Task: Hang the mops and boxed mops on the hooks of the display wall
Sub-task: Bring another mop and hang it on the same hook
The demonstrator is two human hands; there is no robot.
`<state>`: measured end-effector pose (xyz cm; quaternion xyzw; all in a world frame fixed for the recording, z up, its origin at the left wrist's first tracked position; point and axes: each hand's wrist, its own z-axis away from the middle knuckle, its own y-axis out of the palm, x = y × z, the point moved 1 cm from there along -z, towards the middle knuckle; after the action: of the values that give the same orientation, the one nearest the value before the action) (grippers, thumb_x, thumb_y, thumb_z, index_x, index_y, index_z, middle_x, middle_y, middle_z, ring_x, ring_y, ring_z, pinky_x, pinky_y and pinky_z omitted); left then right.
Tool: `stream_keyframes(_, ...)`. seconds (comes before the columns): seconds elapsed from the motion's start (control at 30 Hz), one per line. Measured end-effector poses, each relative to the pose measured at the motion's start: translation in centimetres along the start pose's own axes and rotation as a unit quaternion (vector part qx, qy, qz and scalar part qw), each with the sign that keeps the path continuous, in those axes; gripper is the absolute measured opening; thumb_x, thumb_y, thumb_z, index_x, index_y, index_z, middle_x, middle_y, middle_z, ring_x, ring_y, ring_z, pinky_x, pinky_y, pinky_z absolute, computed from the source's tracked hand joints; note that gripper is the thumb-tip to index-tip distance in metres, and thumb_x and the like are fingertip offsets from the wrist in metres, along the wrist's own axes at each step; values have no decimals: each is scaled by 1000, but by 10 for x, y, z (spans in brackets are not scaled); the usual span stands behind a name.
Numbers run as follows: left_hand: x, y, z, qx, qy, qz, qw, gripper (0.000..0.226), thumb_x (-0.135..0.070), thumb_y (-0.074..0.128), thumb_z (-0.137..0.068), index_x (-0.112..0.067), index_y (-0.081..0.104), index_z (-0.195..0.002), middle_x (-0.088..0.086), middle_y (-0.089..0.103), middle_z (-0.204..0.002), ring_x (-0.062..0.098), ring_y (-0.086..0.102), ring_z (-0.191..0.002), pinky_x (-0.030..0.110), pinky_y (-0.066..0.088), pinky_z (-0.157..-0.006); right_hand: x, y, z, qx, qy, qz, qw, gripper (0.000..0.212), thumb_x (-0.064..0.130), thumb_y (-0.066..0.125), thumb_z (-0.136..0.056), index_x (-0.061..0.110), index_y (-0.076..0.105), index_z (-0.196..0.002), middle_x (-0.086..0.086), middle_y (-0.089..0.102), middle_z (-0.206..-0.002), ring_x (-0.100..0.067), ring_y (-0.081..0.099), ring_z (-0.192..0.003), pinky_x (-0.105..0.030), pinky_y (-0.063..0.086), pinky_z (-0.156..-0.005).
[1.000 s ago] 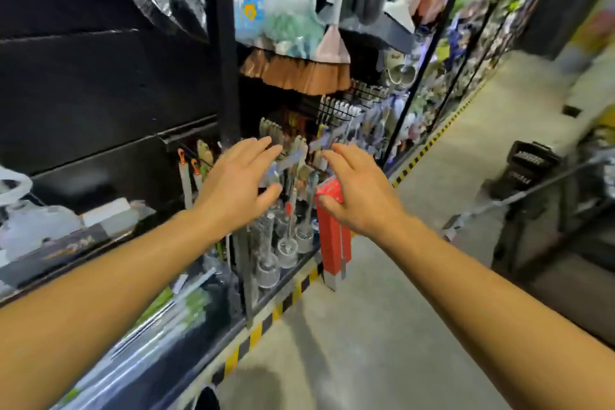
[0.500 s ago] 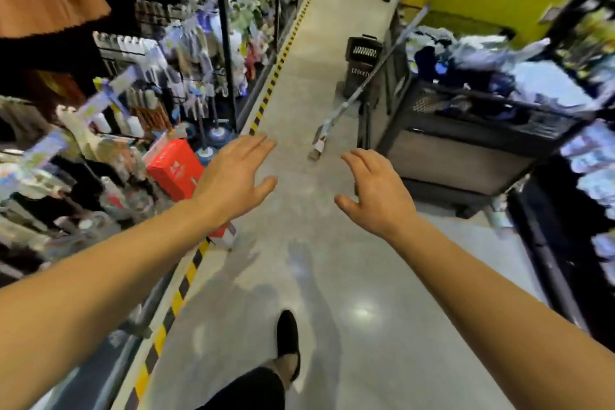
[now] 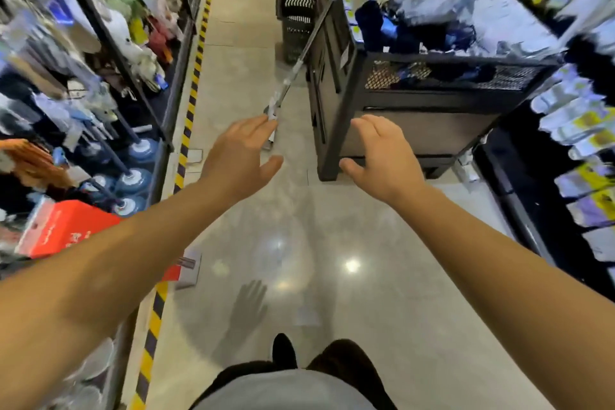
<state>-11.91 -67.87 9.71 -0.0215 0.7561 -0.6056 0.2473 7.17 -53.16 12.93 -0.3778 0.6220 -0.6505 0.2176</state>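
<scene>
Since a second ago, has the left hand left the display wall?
Yes. The left hand was among the hanging goods then; now it hovers open over the aisle floor, right of the striped floor line, near the leaning mop.

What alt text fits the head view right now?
Both bare hands, left hand and right hand, reach forward open and empty over a shop aisle floor. Ahead, a long-handled mop leans against a dark stock cart; a red box sits by the left shelving.
</scene>
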Motion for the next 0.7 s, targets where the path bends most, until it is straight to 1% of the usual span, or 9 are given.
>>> stream_keyframes(0.1, 11, 7, -46, 8, -9, 1, 1000, 63, -37, 61, -95, -15, 41, -150, 7, 40, -156, 29, 33, -141, 39, 27, -115, -12, 0, -46, -5, 11, -10, 1000, 71, 37, 68, -91, 9, 40, -149, -11, 41, -154, -29, 32, -145, -40, 24, -122)
stream_keyframes(0.27, 43, 19, -122, 20, -15, -6, 1000, 62, -36, 60, -95, -15, 41, -150, 8, 41, -154, 30, 34, -140, 40, 28, -114, -31, 13, -135, -5, 5, -16, 1000, 70, 37, 68, -92, 8, 40, -149, -12, 42, -152, -29, 34, -143, -38, 25, -119)
stream_keyframes(0.37, 67, 26, -179, 28, -23, -18, 999, 64, -37, 58, -96, -15, 37, -152, 7, 38, -156, 28, 31, -142, 39, 27, -116, -42, 25, -203, -4, -6, -13, 1000, 71, 38, 68, -91, 8, 40, -149, -10, 44, -150, -28, 36, -141, -37, 28, -119)
stream_keyframes(0.47, 94, 28, -239, 25, -34, -27, 999, 65, -39, 57, -97, -16, 35, -153, 6, 36, -158, 26, 30, -144, 39, 25, -119, -54, 35, -279, 2, -10, -36, 999, 71, 37, 68, -91, 8, 40, -149, -11, 44, -151, -28, 36, -142, -38, 29, -118)
stream_keyframes(0.57, 116, 24, -293, 25, -41, -37, 998, 65, -39, 57, -97, -16, 35, -153, 7, 37, -157, 26, 31, -144, 36, 23, -119, -64, 41, -347, 10, -10, -51, 999, 72, 38, 66, -93, 8, 37, -151, -11, 41, -153, -27, 34, -143, -36, 28, -117)
stream_keyframes(0.7, 140, 20, -360, 26, -54, -32, 998, 64, -37, 58, -97, -14, 36, -153, 9, 39, -156, 27, 32, -143, 37, 25, -117, -69, 44, -428, 23, -20, -64, 997, 70, 37, 67, -92, 8, 38, -150, -12, 43, -151, -28, 36, -142, -38, 31, -117)
